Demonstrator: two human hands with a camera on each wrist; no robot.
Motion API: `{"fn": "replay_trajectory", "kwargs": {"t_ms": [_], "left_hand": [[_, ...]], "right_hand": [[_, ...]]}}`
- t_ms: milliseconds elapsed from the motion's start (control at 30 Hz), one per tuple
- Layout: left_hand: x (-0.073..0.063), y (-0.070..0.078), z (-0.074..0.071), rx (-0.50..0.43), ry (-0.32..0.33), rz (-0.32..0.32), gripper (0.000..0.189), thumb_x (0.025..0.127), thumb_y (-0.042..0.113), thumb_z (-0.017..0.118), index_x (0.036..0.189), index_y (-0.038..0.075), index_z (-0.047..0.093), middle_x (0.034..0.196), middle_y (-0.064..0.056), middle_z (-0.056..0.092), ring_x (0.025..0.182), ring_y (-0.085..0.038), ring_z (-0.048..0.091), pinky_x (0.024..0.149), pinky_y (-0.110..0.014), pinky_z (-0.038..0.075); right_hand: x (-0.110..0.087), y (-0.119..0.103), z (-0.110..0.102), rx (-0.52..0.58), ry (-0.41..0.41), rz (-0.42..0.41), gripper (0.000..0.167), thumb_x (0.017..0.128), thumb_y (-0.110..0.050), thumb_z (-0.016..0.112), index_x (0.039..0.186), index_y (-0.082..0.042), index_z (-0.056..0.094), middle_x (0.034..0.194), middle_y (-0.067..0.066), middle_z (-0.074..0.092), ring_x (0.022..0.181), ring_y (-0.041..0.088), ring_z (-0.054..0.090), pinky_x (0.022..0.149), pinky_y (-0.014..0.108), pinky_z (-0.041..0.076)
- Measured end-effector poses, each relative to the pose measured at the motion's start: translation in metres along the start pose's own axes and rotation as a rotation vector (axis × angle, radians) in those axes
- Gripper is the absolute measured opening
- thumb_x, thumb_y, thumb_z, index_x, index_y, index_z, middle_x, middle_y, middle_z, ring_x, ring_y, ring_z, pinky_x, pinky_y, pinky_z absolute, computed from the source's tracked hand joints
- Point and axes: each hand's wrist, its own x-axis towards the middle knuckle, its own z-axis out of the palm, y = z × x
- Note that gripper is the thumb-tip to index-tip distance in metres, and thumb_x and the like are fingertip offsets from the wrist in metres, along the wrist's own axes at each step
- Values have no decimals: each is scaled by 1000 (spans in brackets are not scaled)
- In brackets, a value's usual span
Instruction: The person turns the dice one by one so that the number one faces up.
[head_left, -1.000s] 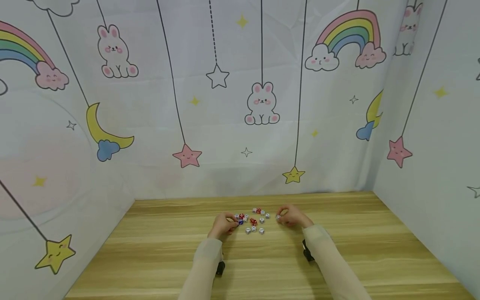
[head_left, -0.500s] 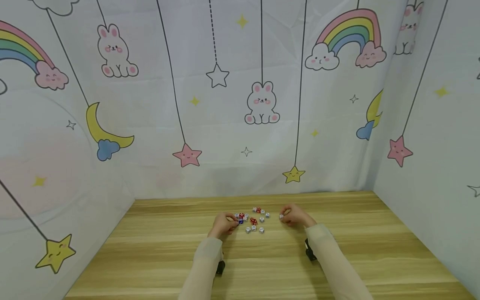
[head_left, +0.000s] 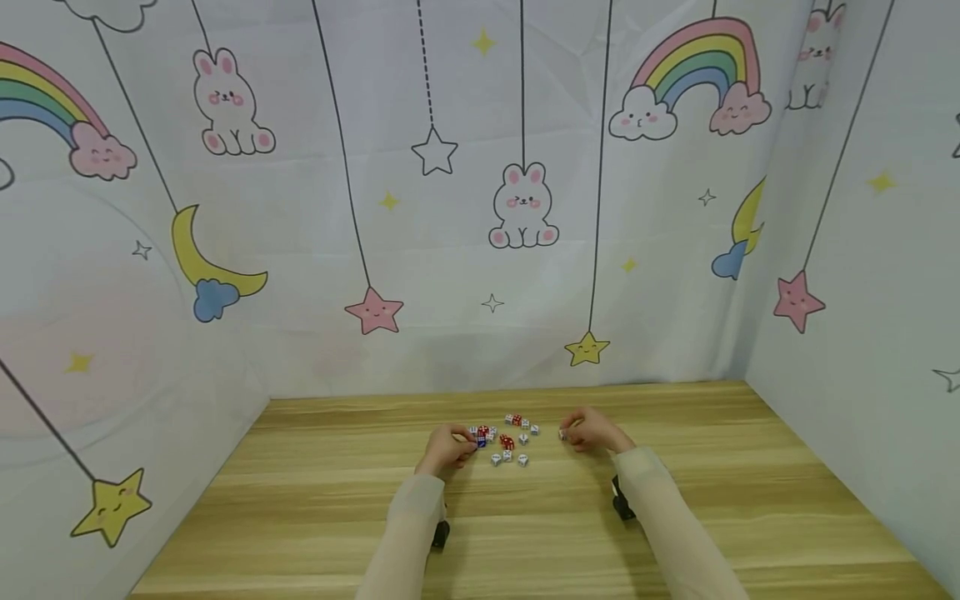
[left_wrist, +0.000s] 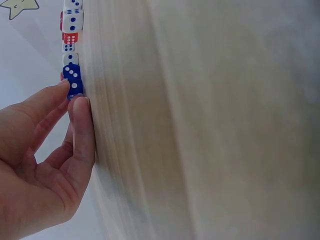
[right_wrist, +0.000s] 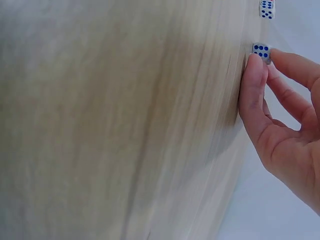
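Observation:
My left hand (head_left: 447,447) is at the left edge of a cluster of dice, thumb and fingertips pinching a blue die (left_wrist: 74,87) with white dots. Right behind it in the left wrist view is another blue die face (left_wrist: 71,71). My right hand (head_left: 592,429) is apart from the cluster on its right. Between its thumb and fingertips it pinches a white die (right_wrist: 261,51) with blue dots, held close to the tabletop. Red dice (head_left: 507,442) and white dice (head_left: 523,439) lie between the two hands.
The wood-grain table (head_left: 525,533) meets a white cloth backdrop (head_left: 450,358) printed with rabbits, stars and rainbows. Cloth also closes off both sides. A short row of red and white dice (head_left: 517,421) lies at the back of the cluster.
My right hand has shifted a little to the right, away from the cluster, with the white die in its fingers. The left hand and the other dice stay where they were.

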Motion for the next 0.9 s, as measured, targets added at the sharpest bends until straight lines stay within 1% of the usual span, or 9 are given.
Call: {"fn": "replay_trajectory", "kwargs": {"t_ms": [267,400,467,600,633,700,767,867,900], "left_hand": [[1,0,1,7,7,4,10,82,4,61,87,-3,64,64,-11,60,52,-10,48,43,-20,44],[2,-1,2,15,13,-2,10,82,5,61,87,-3,65,62,-10,60,51,-9,49,43,-21,44],[3,-1,1,15,15,-5,9,82,5,61,87,-2,65,61,-9,59,50,-9,49,43,-21,45],[3,-1,0,11,12,-11,10,82,5,61,87,-3,65,61,-8,59,50,-9,49,43,-21,44],[2,-1,0,11,10,-9,10,82,5,61,87,-3,65,61,-9,59,50,-9,49,43,-21,44],[2,0,0,7,8,-9,10,82,5,61,87,-3,65,62,-9,59,51,-10,49,43,-20,44],[2,0,0,7,7,-7,10,82,5,61,87,-3,65,62,-9,59,51,-10,49,43,-20,44],[2,0,0,3,6,-12,9,81,5,62,86,-2,65,62,-8,59,51,-10,49,43,-20,44],[3,-1,0,5,4,-10,9,82,5,62,86,-2,65,62,-8,59,51,-10,49,43,-20,44]], "right_hand": [[1,4,-3,-24,-30,-41,26,84,-5,56,103,14,56,70,6,59,55,9,50,51,24,47],[9,15,-6,-30,-60,-83,24,81,-10,62,96,9,60,71,9,62,56,11,54,53,29,50],[32,43,-10,-6,-105,-180,20,80,-17,65,92,-1,64,70,5,63,55,10,55,50,27,49],[93,119,-17,-42,-135,-223,19,80,-21,66,92,-7,65,76,6,64,59,14,59,51,30,50],[111,141,-19,-42,-135,-224,21,79,-22,67,93,-7,64,77,6,64,60,15,60,51,30,51],[136,172,-20,-57,-105,-140,26,77,-22,69,96,-5,63,82,9,65,64,18,62,55,34,53],[158,202,-23,6,-112,-158,30,73,-28,72,95,-9,63,80,4,64,62,15,62,53,32,53],[162,208,-25,60,-100,-149,32,70,-31,75,93,-12,63,80,2,64,61,13,61,52,30,53],[143,188,-22,54,-89,-157,29,72,-27,74,94,-10,63,80,3,63,61,13,60,52,30,52]]}}
